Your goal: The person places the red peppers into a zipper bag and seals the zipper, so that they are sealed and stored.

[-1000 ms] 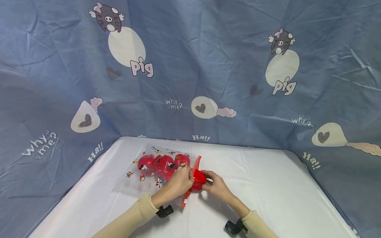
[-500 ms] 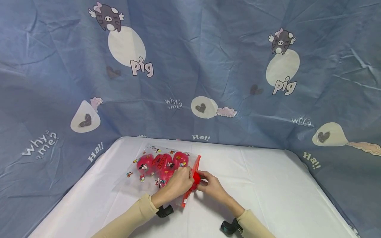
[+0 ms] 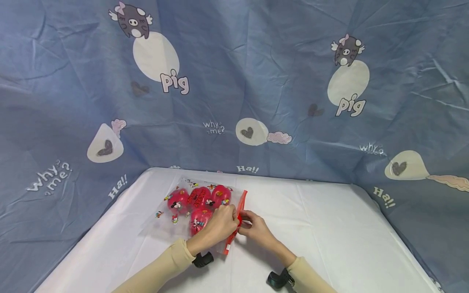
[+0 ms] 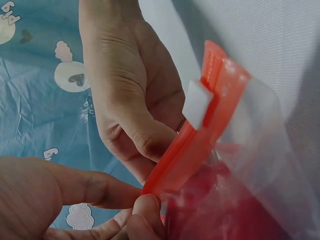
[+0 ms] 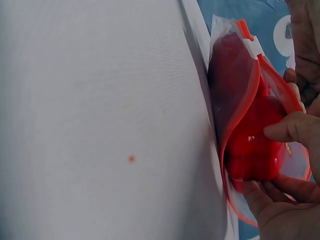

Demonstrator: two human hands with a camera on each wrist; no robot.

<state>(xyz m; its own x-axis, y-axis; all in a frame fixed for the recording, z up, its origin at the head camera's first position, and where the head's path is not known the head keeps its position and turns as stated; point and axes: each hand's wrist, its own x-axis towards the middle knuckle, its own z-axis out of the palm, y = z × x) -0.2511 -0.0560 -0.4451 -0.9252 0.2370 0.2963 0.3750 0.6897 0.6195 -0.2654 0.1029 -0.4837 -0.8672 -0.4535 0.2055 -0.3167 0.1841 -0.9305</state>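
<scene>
On the white table lies a clear zip bag [image 3: 165,232] printed with cartoon figures, with several red round things [image 3: 199,197] inside. My left hand [image 3: 221,223] pinches the red zip edge [image 4: 170,170] between thumb and finger. At the bag's mouth, my right hand [image 3: 258,232] grips a shiny red rounded thing [image 5: 250,142] with a lobed end; its exact kind does not show. That thing sits between the parted red edges in the right wrist view, largely within the mouth. The white slider [image 5: 254,46] stands near one end of the zip.
A white cloth [image 3: 329,232] covers the table. Behind it hangs a blue curtain [image 3: 286,89] with pig prints. A black wrist device [image 3: 278,280] is by each sleeve.
My right hand has moved left toward the bag, and the red thing it holds has passed deeper into the mouth. Red things inside have shifted apart. My left hand has stayed in place.
</scene>
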